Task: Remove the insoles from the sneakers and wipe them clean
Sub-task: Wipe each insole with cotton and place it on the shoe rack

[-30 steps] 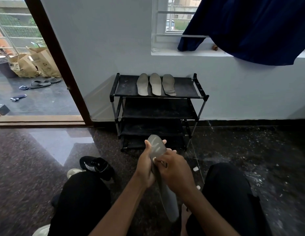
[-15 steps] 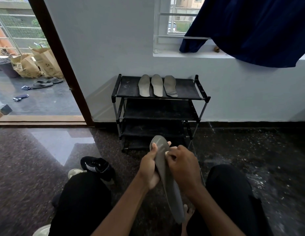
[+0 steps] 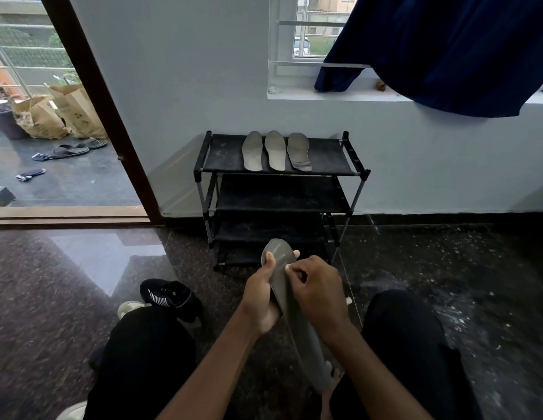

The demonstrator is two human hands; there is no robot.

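while the left hand [image 3: 261, 295] clamps the insole [image 3: 289, 313] near its toe end (thumb on the face, fingers wrapped behind), the right hand [image 3: 317, 294] is curled against the face just below the tip. it's pinching a small white bit [image 3: 287, 267], likely the wipe, too small to be sure.

where it is: the insole is at bottom centre of frame, between the knees. it stands on end and leans, toe end up, heel end down near the bottom edge. it's in the air, not resting on the floor as far as i can tell.

progress, my read:
- shelf insoles [image 3: 275, 150]: three lie side by side on the top of the rack [image 3: 221, 153], centre frame. they look already pulled and set aside. can't tell from here whether they're clean.
- the one in hand would be the fourth, so with two pairs all removal is done.
- wiping on this one looks under way at the toe end. the long run down to the heel isn't under the right hand.

left to do: work the wipe down to the heel, maybe flip for the underside, then park it on the rack with the others.

a black sneaker [image 3: 170, 298] sits on the floor at lower left, just beyond the left knee. a pale toe shows just beside it, can't tell which shoe.
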